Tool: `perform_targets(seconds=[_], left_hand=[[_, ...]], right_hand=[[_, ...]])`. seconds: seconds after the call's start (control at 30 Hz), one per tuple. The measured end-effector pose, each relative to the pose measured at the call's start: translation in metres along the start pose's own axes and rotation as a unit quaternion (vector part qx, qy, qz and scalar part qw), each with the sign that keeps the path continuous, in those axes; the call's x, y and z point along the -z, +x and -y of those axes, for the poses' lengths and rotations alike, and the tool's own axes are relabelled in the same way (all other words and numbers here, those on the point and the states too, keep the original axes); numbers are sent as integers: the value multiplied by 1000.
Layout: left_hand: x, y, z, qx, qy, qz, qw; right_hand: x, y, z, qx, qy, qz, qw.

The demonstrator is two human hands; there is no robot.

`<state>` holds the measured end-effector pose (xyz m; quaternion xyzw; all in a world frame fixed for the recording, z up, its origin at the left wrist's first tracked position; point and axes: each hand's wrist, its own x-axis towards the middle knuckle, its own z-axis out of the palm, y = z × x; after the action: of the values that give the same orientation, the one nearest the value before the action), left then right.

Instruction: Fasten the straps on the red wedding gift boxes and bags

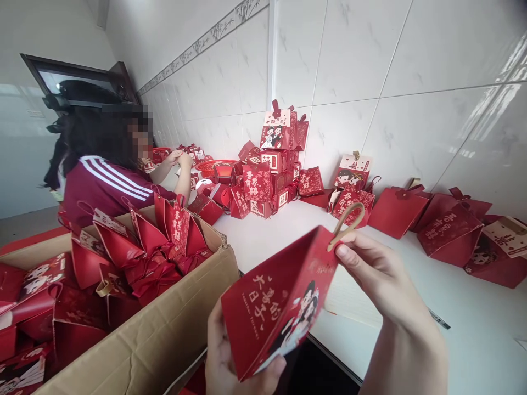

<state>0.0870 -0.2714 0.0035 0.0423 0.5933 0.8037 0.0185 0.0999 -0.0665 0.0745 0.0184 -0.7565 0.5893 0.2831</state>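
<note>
I hold a flat red gift box (274,299) printed with white characters and a cartoon couple, tilted in front of me. My left hand (224,356) grips its lower edge from below, fingers wrapped round it. My right hand (381,274) pinches the top right corner, where a tan loop handle (348,219) sticks up. The box hangs above the near edge of a white counter (453,312).
An open cardboard carton (164,334) full of red boxes stands at my left. Several folded red boxes are stacked against the tiled wall (267,170) and lie along the counter at right (450,233). A person in a maroon striped jacket (107,184) works at the far left.
</note>
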Motion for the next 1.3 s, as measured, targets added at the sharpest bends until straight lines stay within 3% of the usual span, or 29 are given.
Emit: perform_targets(seconds=[0.1, 0.2, 0.3, 0.47, 0.67, 0.93, 1.1, 1.3], left_hand=[[-5, 6, -7, -115, -6, -40, 993], [-7, 12, -10, -235, 4, -51, 971], [-1, 19, -10, -274, 5, -34, 961], [10, 29, -19, -248, -32, 38, 967], [3, 37, -34, -193, -82, 48, 977], [3, 34, -30, -150, -105, 54, 982], [-3, 29, -39, -126, -44, 74, 988], [-4, 40, -46, -114, 37, -7, 993]], right_hand=[[3, 11, -19, -23, -33, 13, 999], [-4, 19, -29, -57, 7, 43, 997], [-12, 22, -33, -74, 45, 47, 995], [-21, 24, -38, -173, 84, 79, 978], [-36, 27, -46, -280, 93, 132, 946], [-43, 27, -47, -301, 117, 150, 934], [-49, 26, -54, -294, 115, 177, 932], [-54, 33, -73, -279, 120, 181, 935]])
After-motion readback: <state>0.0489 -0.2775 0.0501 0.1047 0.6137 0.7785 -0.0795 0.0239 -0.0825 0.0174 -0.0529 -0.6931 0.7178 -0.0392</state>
